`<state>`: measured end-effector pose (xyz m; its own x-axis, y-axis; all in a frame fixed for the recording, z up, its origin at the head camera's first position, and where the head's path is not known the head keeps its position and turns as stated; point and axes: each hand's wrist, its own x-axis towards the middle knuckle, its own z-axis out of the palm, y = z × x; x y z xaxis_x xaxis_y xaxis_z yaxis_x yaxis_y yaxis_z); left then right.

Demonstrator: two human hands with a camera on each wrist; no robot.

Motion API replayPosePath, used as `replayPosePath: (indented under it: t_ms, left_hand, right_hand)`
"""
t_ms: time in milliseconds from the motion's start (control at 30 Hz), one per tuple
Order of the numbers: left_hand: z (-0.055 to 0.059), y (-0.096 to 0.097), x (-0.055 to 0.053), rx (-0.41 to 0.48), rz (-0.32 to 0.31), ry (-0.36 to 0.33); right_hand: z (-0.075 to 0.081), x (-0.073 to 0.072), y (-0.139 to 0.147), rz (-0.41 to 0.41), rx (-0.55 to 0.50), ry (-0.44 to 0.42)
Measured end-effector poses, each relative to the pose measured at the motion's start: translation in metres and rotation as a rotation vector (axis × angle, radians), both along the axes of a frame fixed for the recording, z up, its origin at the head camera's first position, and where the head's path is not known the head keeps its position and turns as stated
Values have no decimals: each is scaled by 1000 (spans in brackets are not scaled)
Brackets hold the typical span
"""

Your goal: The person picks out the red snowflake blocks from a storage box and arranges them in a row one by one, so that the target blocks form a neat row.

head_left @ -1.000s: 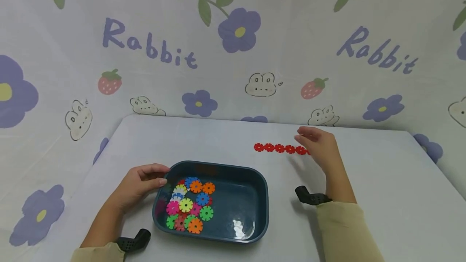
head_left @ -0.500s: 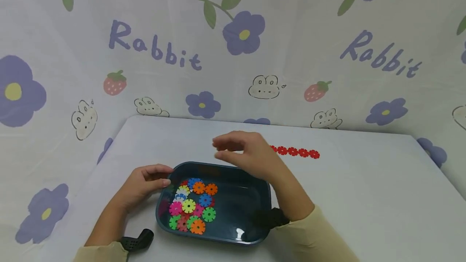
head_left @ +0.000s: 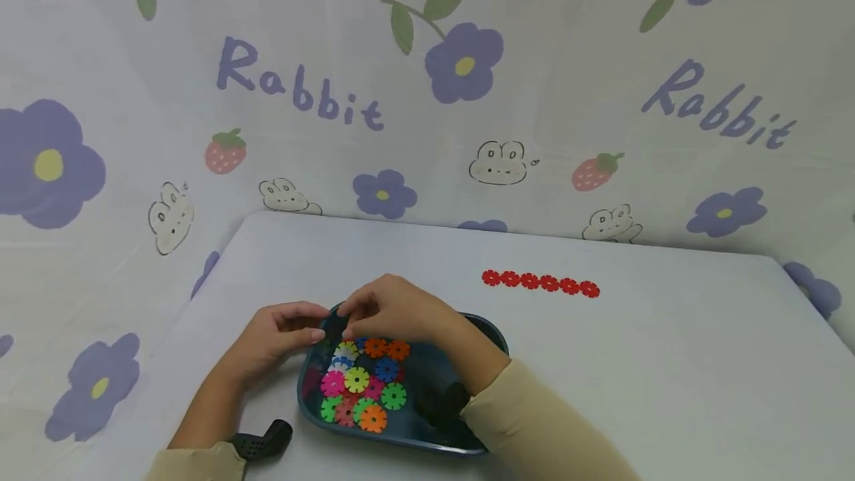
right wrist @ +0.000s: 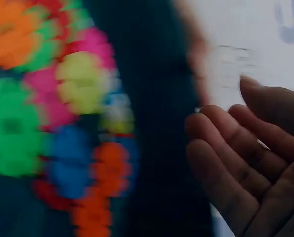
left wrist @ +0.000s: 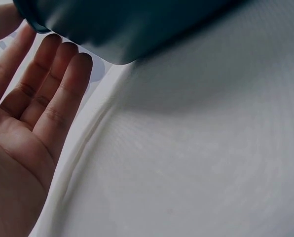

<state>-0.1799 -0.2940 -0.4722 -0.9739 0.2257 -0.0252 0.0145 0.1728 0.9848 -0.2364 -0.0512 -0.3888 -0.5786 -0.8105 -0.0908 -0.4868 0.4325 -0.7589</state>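
A dark teal tray [head_left: 401, 442] sits on the white table with flower-shaped plastic discs [head_left: 357, 379] in several colours gathered in its left part. At the tray's left far corner my left hand [head_left: 277, 332] holds the rim between thumb and fingers; in the left wrist view the other fingers [left wrist: 63, 103] stretch along the outside. Above the far left of the tray hovers my right hand [head_left: 401, 310], fingers loosely bent, nothing seen between them. In the right wrist view that hand [right wrist: 255, 153] appears beside the blurred discs.
Several red discs in a joined-looking row [head_left: 539, 283] lie on the white tabletop [head_left: 634, 362] beyond the tray, to the right. A patterned cloth [head_left: 427, 110] hangs behind the table's far edge. Black wrist devices [head_left: 263, 442] are on both arms.
My right hand has moved left from the red row, across to the tray's far left corner. My left hand stays at the rim. The whole head view has shifted slightly.
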Motion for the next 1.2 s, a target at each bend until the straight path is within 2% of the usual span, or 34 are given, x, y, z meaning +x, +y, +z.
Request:
replayPosePath:
  t_ms: [133, 400, 767, 1000, 1200]
  left_hand:
    - [1, 1, -1, -2, -14, 35]
    - [4, 2, -1, 25, -18, 47]
    - [4, 3, 0, 32, -10, 37]
    - [3, 3, 1, 52, -18, 22]
    - [2, 3, 3, 59, -25, 24]
  right_hand:
    - [-12, 2, -7, 43, 104, 43]
    - [-27, 2, -15, 21, 236, 71]
    - [-38, 5, -20, 17, 288, 213]
    - [-41, 6, -20, 6, 313, 207]
    - [-42, 4, -16, 14, 268, 109]
